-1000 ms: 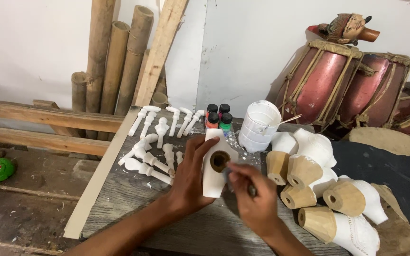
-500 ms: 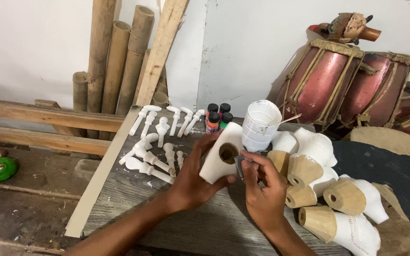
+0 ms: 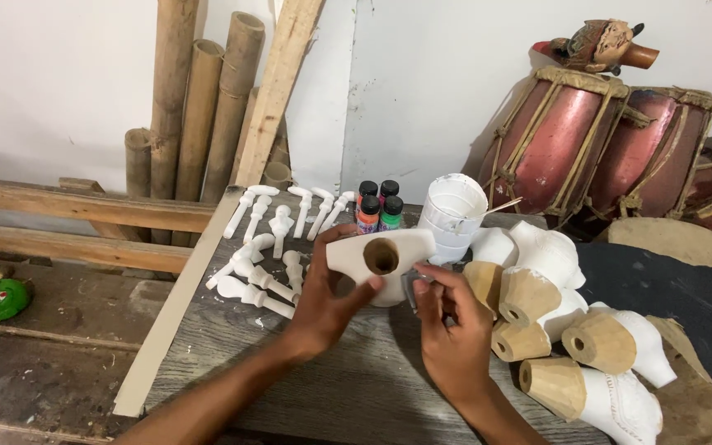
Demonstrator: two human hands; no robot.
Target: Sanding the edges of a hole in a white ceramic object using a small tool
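Looking down from the head view, I see my left hand [image 3: 323,301] gripping a white carved wooden piece [image 3: 381,255] above the grey table [image 3: 356,395], while my right hand [image 3: 453,325] pinches a small tool [image 3: 411,290] just beside it, near the white paint tub [image 3: 452,208].

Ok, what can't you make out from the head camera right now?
- Head view: the tool in the right hand is mostly covered by its fingers; kind unclear.
- Head view: the inside of the white wooden piece's hole is dark.
- Head view: the white paint tub's contents are hidden by its rim.
- Head view: the left hand covers the piece's lower part.
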